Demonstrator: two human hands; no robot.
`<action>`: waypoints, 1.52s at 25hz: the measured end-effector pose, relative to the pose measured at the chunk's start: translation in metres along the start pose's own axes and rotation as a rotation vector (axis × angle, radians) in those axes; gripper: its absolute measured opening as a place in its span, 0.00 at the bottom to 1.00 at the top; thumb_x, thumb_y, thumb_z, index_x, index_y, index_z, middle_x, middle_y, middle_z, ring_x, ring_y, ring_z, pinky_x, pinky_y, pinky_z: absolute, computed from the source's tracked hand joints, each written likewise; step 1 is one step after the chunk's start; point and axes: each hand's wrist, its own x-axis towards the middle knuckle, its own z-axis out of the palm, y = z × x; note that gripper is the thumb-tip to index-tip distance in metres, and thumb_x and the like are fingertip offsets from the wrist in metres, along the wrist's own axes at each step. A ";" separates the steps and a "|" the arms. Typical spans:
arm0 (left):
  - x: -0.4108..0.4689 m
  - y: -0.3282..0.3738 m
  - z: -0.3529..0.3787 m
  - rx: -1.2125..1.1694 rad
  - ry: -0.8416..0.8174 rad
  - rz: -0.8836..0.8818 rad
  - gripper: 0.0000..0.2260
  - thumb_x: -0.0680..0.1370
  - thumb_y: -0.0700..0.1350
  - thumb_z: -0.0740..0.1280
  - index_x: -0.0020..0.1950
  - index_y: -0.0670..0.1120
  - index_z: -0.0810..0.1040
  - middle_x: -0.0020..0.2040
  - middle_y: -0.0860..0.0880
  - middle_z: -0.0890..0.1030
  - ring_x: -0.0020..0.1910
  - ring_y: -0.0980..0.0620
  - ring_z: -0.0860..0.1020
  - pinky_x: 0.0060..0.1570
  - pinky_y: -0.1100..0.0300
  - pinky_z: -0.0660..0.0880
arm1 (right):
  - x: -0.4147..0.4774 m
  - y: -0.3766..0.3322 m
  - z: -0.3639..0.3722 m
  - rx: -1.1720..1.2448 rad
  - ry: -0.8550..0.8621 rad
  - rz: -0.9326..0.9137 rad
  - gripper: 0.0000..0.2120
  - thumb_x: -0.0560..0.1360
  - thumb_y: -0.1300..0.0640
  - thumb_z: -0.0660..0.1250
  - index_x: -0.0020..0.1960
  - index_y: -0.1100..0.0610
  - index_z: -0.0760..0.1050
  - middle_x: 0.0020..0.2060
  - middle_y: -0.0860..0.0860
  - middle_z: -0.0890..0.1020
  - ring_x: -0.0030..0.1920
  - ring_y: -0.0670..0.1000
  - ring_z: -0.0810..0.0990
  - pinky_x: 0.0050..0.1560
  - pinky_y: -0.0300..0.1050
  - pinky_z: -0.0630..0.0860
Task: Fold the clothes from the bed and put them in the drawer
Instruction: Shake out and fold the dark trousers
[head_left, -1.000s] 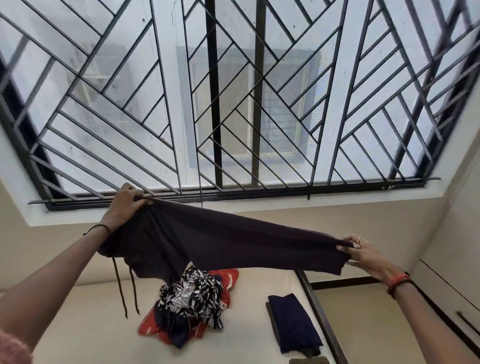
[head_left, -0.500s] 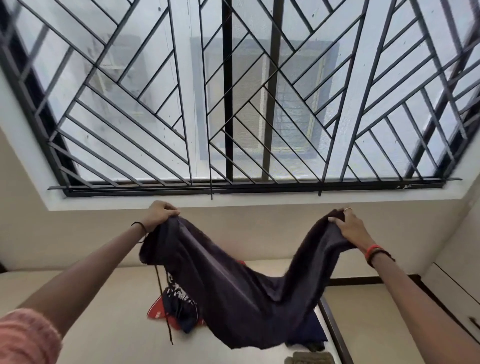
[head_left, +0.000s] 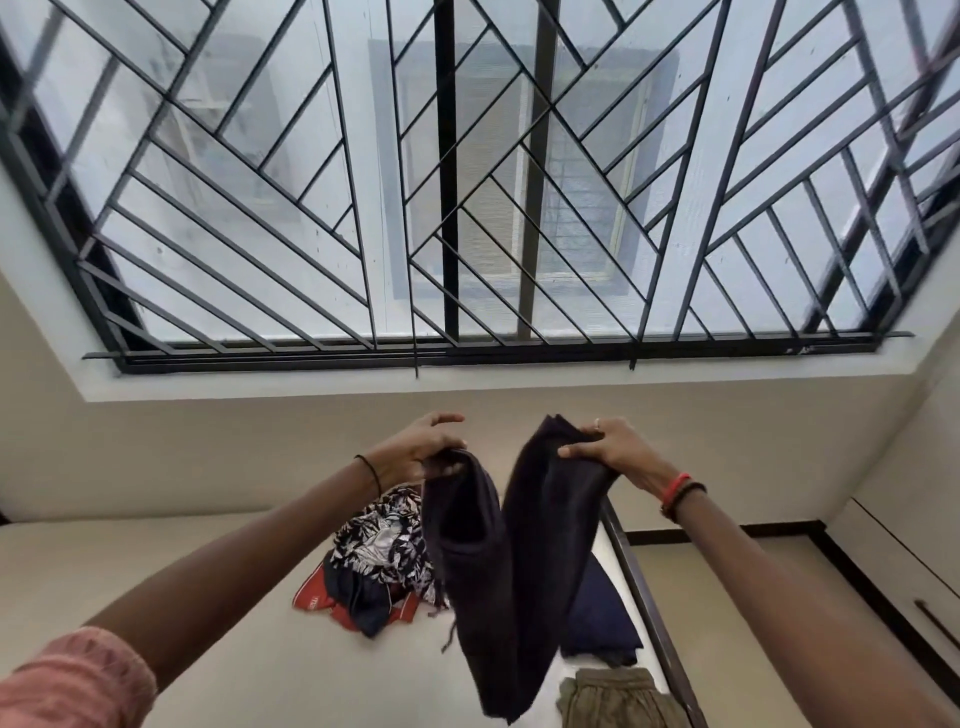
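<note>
Over the bed (head_left: 156, 582), under the barred window (head_left: 467, 218): on my remote feed, the dark garment (head_left: 519, 571) hung doubled in the air between two raised hands. Its two ends pointed up and its fold pointed down toward the mattress, so its long axis ran close to vertical. The left hand (head_left: 421, 449) pinched the top of the left half with curled fingers. The right hand (head_left: 605, 449) gripped the top of the right half, its fingers wrapped over the cloth. The two halves hung side by side, near each other, and a drawstring (head_left: 449, 631) dangled from the left one.

Behind it on the bed lay a loose heap of clothes (head_left: 379, 556) in black-and-white print, red and navy. A folded navy piece (head_left: 597, 618) sat near the bed's right edge, with an olive garment (head_left: 618, 696) nearer the camera. A cabinet front (head_left: 909, 566) with a dark handle stood at far right; I could not tell whether it was a drawer.
</note>
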 end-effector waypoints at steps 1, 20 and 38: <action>-0.001 -0.003 0.012 -0.027 0.002 0.002 0.20 0.78 0.29 0.59 0.66 0.47 0.68 0.38 0.43 0.75 0.28 0.52 0.76 0.23 0.60 0.77 | 0.001 -0.003 0.011 0.007 -0.006 -0.021 0.08 0.69 0.62 0.74 0.47 0.63 0.82 0.39 0.58 0.83 0.37 0.51 0.79 0.38 0.41 0.75; -0.013 0.001 0.040 -0.224 0.257 0.016 0.31 0.76 0.27 0.50 0.75 0.53 0.55 0.53 0.40 0.69 0.38 0.47 0.73 0.20 0.58 0.76 | -0.012 -0.047 0.099 -0.431 0.057 -0.173 0.16 0.76 0.44 0.59 0.47 0.56 0.76 0.42 0.55 0.82 0.42 0.56 0.80 0.44 0.51 0.77; -0.030 -0.005 -0.023 0.484 0.079 0.164 0.33 0.73 0.69 0.60 0.71 0.50 0.61 0.67 0.46 0.65 0.51 0.46 0.80 0.43 0.57 0.80 | -0.016 -0.039 0.112 -0.482 0.101 -0.208 0.24 0.67 0.66 0.60 0.62 0.52 0.72 0.50 0.53 0.82 0.51 0.58 0.80 0.46 0.48 0.76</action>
